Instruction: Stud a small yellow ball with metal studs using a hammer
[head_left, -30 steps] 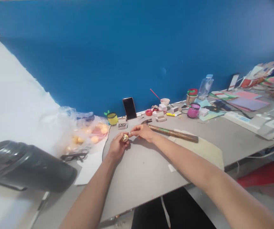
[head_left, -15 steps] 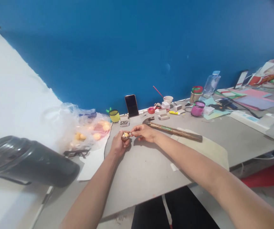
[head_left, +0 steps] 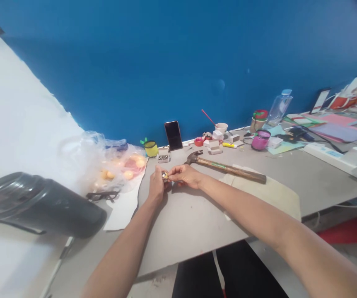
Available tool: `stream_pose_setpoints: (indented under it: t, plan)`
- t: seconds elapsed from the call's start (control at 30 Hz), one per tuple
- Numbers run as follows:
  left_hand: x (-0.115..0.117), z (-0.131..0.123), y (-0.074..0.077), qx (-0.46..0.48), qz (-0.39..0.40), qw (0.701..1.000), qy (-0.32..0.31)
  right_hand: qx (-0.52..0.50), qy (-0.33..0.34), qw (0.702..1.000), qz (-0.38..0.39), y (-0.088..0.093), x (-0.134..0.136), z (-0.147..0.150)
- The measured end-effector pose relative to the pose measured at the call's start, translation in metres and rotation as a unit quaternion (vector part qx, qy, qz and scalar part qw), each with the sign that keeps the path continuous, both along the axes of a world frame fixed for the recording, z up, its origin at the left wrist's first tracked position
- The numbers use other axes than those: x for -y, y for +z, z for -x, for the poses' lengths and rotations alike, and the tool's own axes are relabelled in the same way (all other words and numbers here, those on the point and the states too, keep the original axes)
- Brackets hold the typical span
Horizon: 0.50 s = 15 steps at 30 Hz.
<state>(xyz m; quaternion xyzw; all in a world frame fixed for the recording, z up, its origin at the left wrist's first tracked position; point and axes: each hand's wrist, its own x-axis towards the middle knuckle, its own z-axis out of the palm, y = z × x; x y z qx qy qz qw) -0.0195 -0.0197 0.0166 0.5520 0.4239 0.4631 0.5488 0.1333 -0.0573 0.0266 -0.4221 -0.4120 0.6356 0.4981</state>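
In my left hand (head_left: 157,184) is a small yellow-orange ball (head_left: 165,176) dotted with shiny silver bits, its far side hidden by my fingers. The fingertips of my right hand (head_left: 184,175) are pinched together against the ball's right side; whatever they grip is too small to make out. Just beyond my hands, a small open box (head_left: 163,156) holds several shiny silver pieces. A claw hammer (head_left: 228,166) with a worn wooden handle lies behind and right of my right hand.
A clear plastic bag (head_left: 125,165) with orange balls lies left, near folded glasses (head_left: 103,195) and a large dark tumbler (head_left: 51,207). A phone (head_left: 173,135) leans on the blue wall. Small boxes, a purple container (head_left: 261,140), a bottle (head_left: 280,107) and a power strip (head_left: 334,160) stand right.
My left hand has turned the ball, so less of it shows between the fingers. My right fingertips stay pressed close to it. The view has shifted slightly.
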Motion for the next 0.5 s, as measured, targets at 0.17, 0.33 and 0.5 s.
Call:
stream_pose_setpoints:
  t: [0.17,0.33,0.5]
  plan:
    - [0.0014,-0.0008,0.0017,-0.025,-0.033,0.999,0.011,-0.016,-0.014,1.0,0.014,-0.0073,-0.0036,0.0014]
    - [0.004,-0.0017,0.0066,-0.067,-0.063,0.995,0.03,-0.016,-0.015,0.999,0.036,-0.0083,-0.0047,0.0009]
    - [0.0043,-0.002,0.0072,-0.078,-0.076,0.994,0.032,-0.016,-0.015,0.999,0.045,-0.0073,-0.0042,0.0017]
